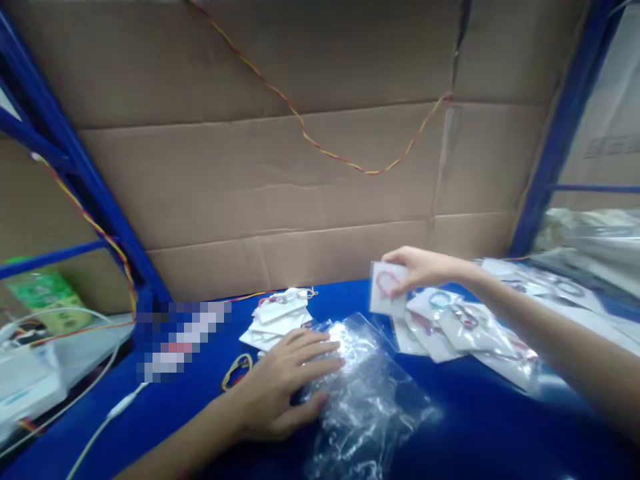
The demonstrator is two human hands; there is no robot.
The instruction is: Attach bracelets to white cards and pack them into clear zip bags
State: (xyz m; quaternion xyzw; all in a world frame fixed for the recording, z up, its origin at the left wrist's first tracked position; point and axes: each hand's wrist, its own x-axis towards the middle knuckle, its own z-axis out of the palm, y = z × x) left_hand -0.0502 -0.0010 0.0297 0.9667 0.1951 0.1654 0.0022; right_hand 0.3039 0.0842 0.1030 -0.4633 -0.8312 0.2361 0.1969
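Observation:
My right hand [407, 270] pinches a small clear packet [381, 303] with a white card and a pinkish-red loop in it, held upright over the blue surface. Under and beside it lies a spread of similar bagged cards [450, 327], some with coloured loops. My left hand [295, 383] lies with fingers stretched out on the edge of a pile of clear plastic bags [370, 393]. Just beyond that hand sits a stack of white cards [280, 317]. A yellowish looped cord [237, 370] rests to its left.
The blue table [200, 427] backs onto a cardboard wall [280, 180] with a twisted red-yellow wire [345, 159] hanging across it. Blue posts [85, 167] frame the sides. A white cable [100, 433] runs at left, near a green package [47, 297]. More bagged items [545, 280] lie far right.

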